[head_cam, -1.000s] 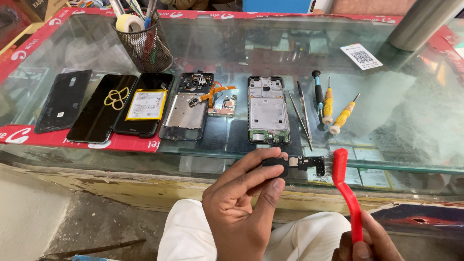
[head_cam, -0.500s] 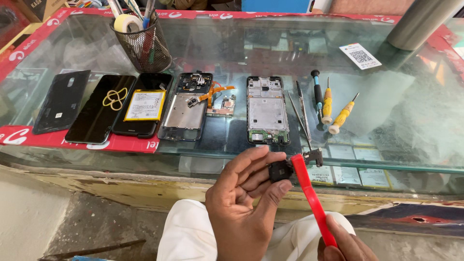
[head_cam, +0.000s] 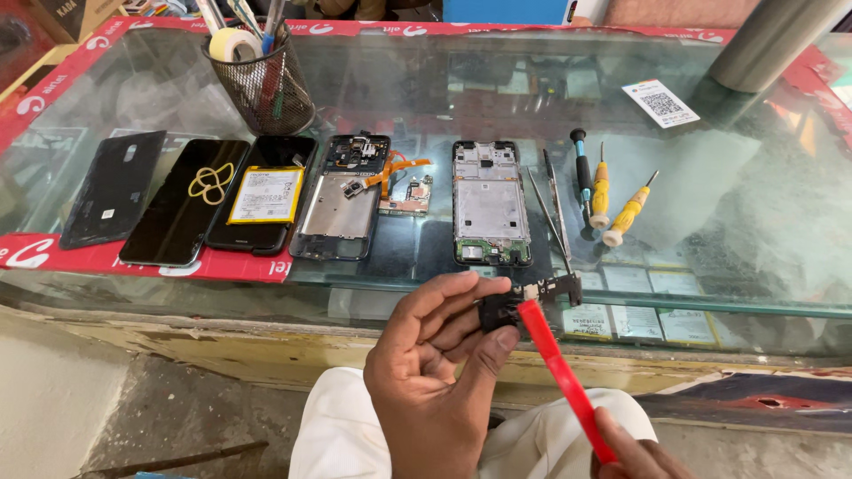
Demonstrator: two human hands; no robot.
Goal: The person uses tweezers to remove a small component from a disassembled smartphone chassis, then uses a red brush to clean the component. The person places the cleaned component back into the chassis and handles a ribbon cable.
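My left hand [head_cam: 435,372] pinches a small black phone circuit board [head_cam: 532,297] between thumb and fingers, in front of the glass counter's near edge. My right hand [head_cam: 635,448], mostly cut off at the bottom, grips a red plastic pry tool [head_cam: 564,377] whose tip touches the board near my left thumb. On the glass counter [head_cam: 728,239] behind lie a phone frame with its parts exposed [head_cam: 490,202], a second opened frame [head_cam: 344,197] with an orange flex cable, and a battery on a phone [head_cam: 264,195].
A black back cover [head_cam: 115,188] and a dark screen panel [head_cam: 186,213] lie at the left. Tweezers [head_cam: 555,217] and three screwdrivers [head_cam: 603,191] rest at the right. A wire mesh cup [head_cam: 257,80] with tape and tools stands at the back left.
The red pry tool has swung from upright at the right down to the left, and its tip now touches the small board. My left hand has stayed almost still.
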